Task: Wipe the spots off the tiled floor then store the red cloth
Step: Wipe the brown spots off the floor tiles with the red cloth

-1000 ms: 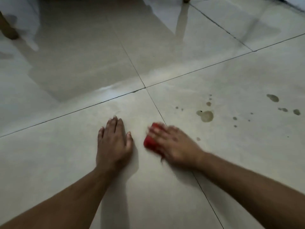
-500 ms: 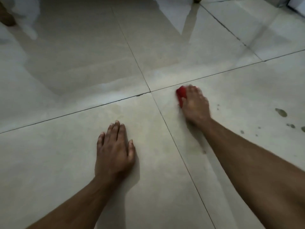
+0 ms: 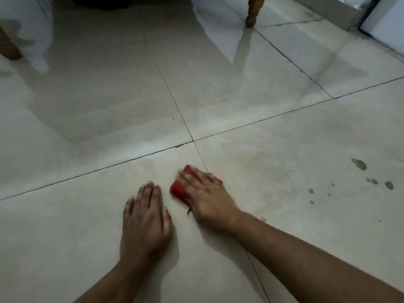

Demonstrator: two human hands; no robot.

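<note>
My right hand (image 3: 205, 195) presses a folded red cloth (image 3: 180, 189) flat against the tiled floor (image 3: 109, 106), fingers stretched over it, beside a grout line. Most of the cloth is hidden under the palm. My left hand (image 3: 145, 217) lies flat on the tile just left of it, fingers straight, holding nothing. Several dark spots (image 3: 359, 164) and smaller specks (image 3: 389, 185) mark the tile to the far right. The tile between the cloth and those spots shows only a faint smear.
A wooden furniture leg (image 3: 253, 12) stands at the top centre, another (image 3: 8, 49) at the upper left. A low white-and-grey unit (image 3: 380, 18) lines the top right corner. Glossy reflections cover the far tiles.
My right hand swept the cloth out to the upper right over the nearer spots, then pulled it back beside my left hand. The nearer spots are gone. The left hand stayed planted.
</note>
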